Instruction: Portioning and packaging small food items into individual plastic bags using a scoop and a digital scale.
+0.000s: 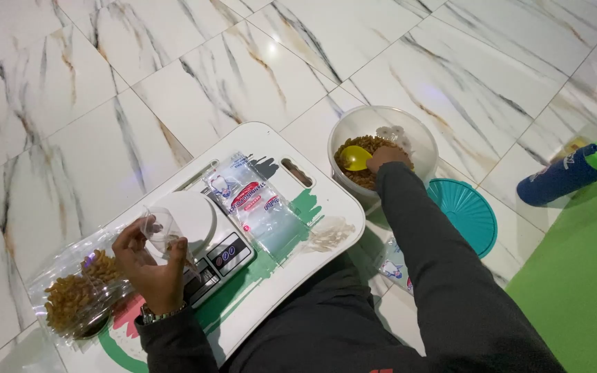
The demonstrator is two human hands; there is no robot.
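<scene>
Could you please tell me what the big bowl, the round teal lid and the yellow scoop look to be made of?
Bowl: probably translucent plastic; its wall looks milky. Teal lid: seemingly moulded plastic, with radiating ridges and a matte surface. Yellow scoop, at the right hand: likely glossy plastic, with a highlight.

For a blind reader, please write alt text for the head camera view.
Seen from above, a person's right hand holds a yellow scoop in a clear tub of brown snacks, while the left hand holds a clear bag by a white kitchen scale on a lap tray.
</scene>
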